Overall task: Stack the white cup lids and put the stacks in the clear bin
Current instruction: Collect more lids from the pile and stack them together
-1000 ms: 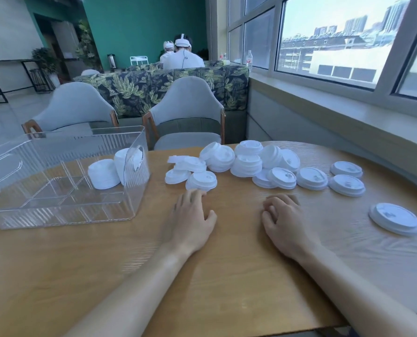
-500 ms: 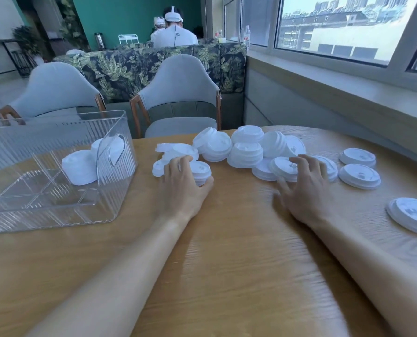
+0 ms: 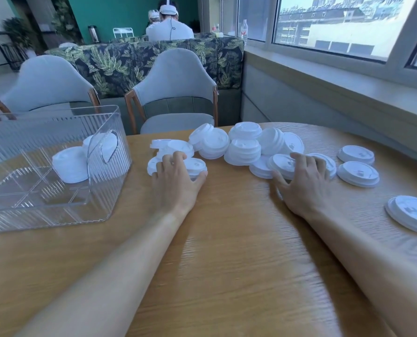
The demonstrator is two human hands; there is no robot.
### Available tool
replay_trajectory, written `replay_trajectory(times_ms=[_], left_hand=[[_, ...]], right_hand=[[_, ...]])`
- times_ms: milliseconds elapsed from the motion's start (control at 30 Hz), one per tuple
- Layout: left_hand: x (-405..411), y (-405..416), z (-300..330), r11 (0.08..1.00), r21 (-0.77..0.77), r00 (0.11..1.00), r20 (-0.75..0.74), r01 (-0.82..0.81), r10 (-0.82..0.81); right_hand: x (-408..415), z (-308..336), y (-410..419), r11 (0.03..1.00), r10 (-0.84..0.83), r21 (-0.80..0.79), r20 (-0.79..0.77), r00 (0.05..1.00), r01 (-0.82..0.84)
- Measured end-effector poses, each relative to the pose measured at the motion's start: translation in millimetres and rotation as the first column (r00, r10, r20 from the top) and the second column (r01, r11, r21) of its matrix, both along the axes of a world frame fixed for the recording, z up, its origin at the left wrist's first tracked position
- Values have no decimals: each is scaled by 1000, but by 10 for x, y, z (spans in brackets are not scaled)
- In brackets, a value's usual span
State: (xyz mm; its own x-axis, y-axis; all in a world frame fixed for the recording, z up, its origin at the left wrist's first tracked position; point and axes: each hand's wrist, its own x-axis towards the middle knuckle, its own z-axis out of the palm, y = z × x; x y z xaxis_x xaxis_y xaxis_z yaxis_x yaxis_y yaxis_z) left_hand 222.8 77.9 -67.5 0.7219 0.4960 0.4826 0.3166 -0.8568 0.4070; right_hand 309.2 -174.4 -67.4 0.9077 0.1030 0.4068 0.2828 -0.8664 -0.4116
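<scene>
the clear bin (image 3: 105, 210) stands at the left of the wooden table (image 3: 227, 239) and serves as the reference here; inside it, toward its right wall, two stacks of white lids (image 3: 69, 164) lie tipped on their sides, so part of the task is judged complete; just right of the bin, the left hand (image 3: 178, 181) rests on a small cluster of lids (image 3: 173, 148), fingers spread over the nearest low stack (image 3: 195, 165) and thumb curled against its right edge, a grip that appears to close round that stack, though it cannot be told whether the stack is lifted or only touched; further right of the bin, a heap of short stacks (image 3: 244, 147) lies along the far edge of the table, some leaning against each other; right of that heap, the right hand (image 3: 304, 183) lies with fingers extended and slightly spread over flat lids (image 3: 281, 165), pressing or touching them rather than clamping; whether any lid is pinched cannot be told; well right of the bin, two single lids (image 3: 357, 164) lie flat side by side, and one more single lid (image 3: 411, 214) lies apart near the table's right edge; judged overall, the task is at an early to middle stage: most lids remain outside the bin, several short stacks need merging, and the singles on the right are not yet stacked.
</scene>
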Motion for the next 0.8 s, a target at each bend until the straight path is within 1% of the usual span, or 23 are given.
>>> replay_trajectory(times_ms=[100,267,400,500,600,667,800], left_hand=[[-11,2,-4,1000,10,1000,2,8,-8],[-57,-13,16,998,-17,998,29,56,-55],[-95,-24,21,989,-85,990,88,119,-112],[-150,-34,16,984,-100,983,128,145,-132],[-233,-60,17,960,-137,961,165,244,-221],[-309,-90,26,937,-165,946,162,307,-282],[-473,-159,28,914,-168,926,151,369,-346]], right_hand=[[12,-10,-2,1000,-14,-4,-12,1000,14],[14,-11,-8,1000,-12,-6,-25,1000,11],[-22,4,-8,1000,-2,24,23,1000,1],[-82,7,0,999,3,33,59,998,-5],[-207,1,15,997,77,9,104,992,-79],[-316,-5,14,991,135,-24,115,984,-133],[-573,16,-8,982,186,-53,72,980,-183]])
